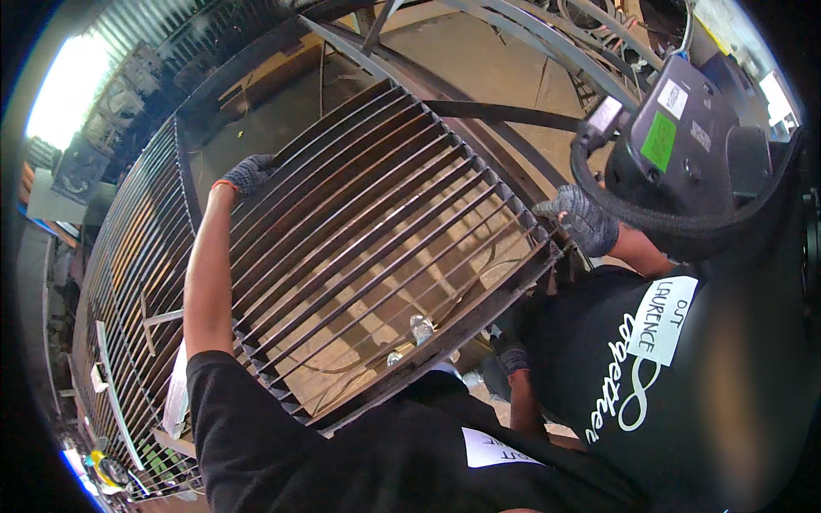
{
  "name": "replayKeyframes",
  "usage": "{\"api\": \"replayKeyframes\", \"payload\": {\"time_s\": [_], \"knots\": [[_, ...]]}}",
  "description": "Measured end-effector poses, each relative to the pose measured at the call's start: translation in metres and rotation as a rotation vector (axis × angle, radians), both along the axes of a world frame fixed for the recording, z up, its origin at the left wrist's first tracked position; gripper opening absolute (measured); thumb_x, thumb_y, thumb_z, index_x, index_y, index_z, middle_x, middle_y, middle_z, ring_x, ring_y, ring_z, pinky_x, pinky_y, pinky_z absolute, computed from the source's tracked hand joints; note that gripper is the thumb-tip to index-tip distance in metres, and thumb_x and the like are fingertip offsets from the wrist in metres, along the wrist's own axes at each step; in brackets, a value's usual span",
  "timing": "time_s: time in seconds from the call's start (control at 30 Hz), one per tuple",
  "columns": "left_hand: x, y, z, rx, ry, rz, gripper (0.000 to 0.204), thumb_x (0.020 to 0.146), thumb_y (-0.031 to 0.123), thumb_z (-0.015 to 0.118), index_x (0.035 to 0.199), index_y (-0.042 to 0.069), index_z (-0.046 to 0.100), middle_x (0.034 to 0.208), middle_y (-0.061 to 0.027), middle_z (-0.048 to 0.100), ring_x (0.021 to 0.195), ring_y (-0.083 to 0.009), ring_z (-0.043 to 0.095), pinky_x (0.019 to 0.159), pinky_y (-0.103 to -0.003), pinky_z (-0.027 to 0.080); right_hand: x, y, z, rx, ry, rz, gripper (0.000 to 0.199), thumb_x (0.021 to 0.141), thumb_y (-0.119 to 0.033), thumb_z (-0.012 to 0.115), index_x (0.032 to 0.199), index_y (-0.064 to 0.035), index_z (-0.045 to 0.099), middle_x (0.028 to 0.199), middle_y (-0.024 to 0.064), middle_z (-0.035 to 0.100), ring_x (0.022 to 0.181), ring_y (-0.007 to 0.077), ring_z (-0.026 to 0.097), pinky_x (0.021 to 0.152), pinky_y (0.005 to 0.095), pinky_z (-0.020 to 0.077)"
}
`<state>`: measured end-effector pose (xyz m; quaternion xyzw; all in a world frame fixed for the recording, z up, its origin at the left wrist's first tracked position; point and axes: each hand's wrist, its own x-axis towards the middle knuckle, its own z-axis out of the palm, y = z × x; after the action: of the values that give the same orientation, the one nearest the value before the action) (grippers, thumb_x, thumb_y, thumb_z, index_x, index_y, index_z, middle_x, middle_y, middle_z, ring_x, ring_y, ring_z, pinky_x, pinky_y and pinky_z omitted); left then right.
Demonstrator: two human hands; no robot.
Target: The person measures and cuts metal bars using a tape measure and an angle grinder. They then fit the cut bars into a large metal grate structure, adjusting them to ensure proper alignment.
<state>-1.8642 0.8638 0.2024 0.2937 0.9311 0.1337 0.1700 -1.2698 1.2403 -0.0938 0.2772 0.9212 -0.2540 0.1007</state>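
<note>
My left hand [249, 177], in a grey knit glove with an orange cuff, is closed over the far left edge of a metal grille [376, 198] made of parallel dark bars in a frame. Below the grille's near frame bar, my right hand [511, 357] appears in a dark glove. Its fingers are mostly hidden, so its grip cannot be made out. A co-worker at the right rests a grey-gloved hand [581, 221] at the grille's right edge.
Another long barred panel [141, 248] curves along the left, with a pale metal strip [115, 398] against it. Beyond the grille stand steel frame bars [513, 38]. The co-worker wears a black head-mounted device [684, 137]. Crumpled silvery pieces [421, 328] lie beneath the grille.
</note>
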Motion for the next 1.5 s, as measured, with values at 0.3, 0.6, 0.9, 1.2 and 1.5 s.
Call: {"api": "replayKeyframes", "payload": {"time_s": [0.3,0.6,0.9,1.2,1.5], "knots": [[-0.008,-0.015,-0.002,-0.074,0.044,-0.031,0.036,0.086,0.018,0.055,0.118,0.002,0.055,0.116,-0.0165,0.059,0.11,-0.0288,0.054,0.097,-0.034,0.039,-0.001,0.007,-0.051,0.228,0.001,0.351,0.029,0.089,-0.031,0.049,0.108,-0.0124,0.06,0.108,0.0165,0.06,0.089,0.035,0.06,0.072,0.0451,0.048],[-0.017,-0.015,-0.017,0.006,-0.003,-0.018,0.038,0.085,0.017,0.057,0.12,0.002,0.055,0.119,-0.0145,0.058,0.111,-0.0239,0.053,0.097,-0.032,0.039,0.02,0.016,-0.072,0.097,0.065,0.128,0.032,0.087,-0.037,0.051,0.104,-0.0118,0.062,0.107,0.017,0.061,0.085,0.0377,0.06,0.073,0.0461,0.047],[0.035,0.031,0.05,-0.13,-0.224,0.066,0.034,0.083,0.02,0.052,0.114,0.006,0.058,0.106,-0.0168,0.062,0.098,-0.0275,0.058,0.087,-0.038,0.043,-0.064,0.138,-0.053,0.157,0.21,-0.02,0.034,0.087,-0.034,0.054,0.107,-0.0067,0.06,0.106,0.0143,0.061,0.085,0.0302,0.058,0.074,0.0409,0.0468],[0.037,0.009,0.095,-0.079,0.385,0.069,0.034,0.081,0.016,0.053,0.115,0.014,0.056,0.105,-0.0141,0.063,0.099,-0.034,0.059,0.081,-0.044,0.047,-0.227,0.317,0.168,-0.451,0.809,0.229,0.038,0.088,-0.028,0.057,0.114,-0.0003,0.056,0.106,0.011,0.06,0.087,0.0183,0.055,0.075,0.0335,0.0468],[0.249,-0.133,0.236,-0.038,0.914,0.213,0.025,0.082,0.016,0.049,0.102,0.012,0.064,0.092,-0.0182,0.065,0.087,-0.0332,0.063,0.075,-0.042,0.051,-0.13,-0.105,0.394,-0.817,-0.08,0.966,0.024,0.084,-0.028,0.059,0.084,-0.0058,0.068,0.081,0.0089,0.065,0.076,0.0243,0.061,0.076,0.0319,0.0454]]}}
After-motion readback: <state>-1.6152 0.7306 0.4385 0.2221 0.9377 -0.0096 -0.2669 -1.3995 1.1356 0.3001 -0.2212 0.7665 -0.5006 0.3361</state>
